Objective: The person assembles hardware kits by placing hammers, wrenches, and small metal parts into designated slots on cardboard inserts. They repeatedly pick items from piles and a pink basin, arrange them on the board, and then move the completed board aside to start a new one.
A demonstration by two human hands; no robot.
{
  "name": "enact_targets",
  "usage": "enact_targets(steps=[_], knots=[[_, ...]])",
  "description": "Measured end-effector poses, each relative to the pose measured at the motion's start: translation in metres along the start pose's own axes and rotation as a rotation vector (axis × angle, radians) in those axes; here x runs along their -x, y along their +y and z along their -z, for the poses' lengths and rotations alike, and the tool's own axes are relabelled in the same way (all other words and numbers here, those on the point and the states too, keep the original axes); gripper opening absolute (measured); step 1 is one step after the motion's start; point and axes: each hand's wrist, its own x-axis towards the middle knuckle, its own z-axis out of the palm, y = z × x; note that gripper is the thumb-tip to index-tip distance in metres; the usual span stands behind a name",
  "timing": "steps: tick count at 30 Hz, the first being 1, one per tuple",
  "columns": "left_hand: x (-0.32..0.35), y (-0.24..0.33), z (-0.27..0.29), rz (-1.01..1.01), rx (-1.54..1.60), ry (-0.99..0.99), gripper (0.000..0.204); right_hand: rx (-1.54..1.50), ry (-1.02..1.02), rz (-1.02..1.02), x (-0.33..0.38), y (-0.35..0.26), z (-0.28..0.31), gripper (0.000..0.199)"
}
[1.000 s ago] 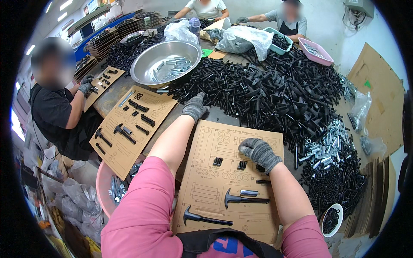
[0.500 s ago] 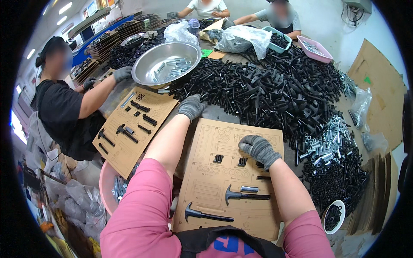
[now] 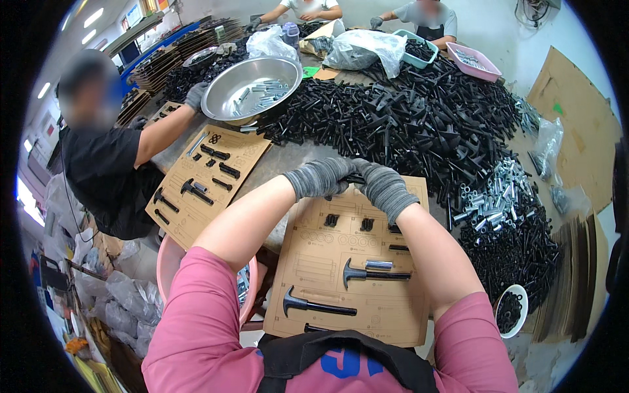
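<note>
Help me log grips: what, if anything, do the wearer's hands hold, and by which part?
The left hand and right hand meet at a small dark piece, seemingly held between them; which part is gripped cannot be told.

Your head-worn left fisheye camera looks forward and down from above the near edge of the brown cardboard sheet (image 3: 393, 302), close enough that your pink sleeves (image 3: 200, 311) flank the sheet's near end, with the table (image 3: 278, 161) and pale wall (image 3: 488, 29) reaching beyond it.
</note>
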Motion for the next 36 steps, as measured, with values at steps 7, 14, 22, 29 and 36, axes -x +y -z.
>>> enact_targets(steps=[7, 14, 22, 29, 36], knots=[[-0.001, 0.021, 0.01, 0.179, -0.109, -0.116, 0.034, 0.024, -0.004, -0.176, 0.014, 0.036, -0.011, 0.024], [0.011, 0.01, 0.009, 0.167, -0.055, -0.111, 0.045, 0.099, -0.139, -0.236, 0.03, 0.053, -0.016, 0.027], [0.021, 0.025, 0.009, -0.076, -0.291, 0.098, 0.027, -0.207, 0.068, -0.317, 0.054, 0.033, 0.024, 0.029], [0.018, 0.037, 0.011, -0.076, 0.055, 0.091, 0.025, 0.245, -0.135, -0.185, 0.04, 0.014, 0.012, 0.019], [0.036, 0.023, -0.002, -0.031, -0.195, 0.085, 0.037, 0.215, -0.167, -0.121, 0.033, 0.02, 0.003, 0.042]])
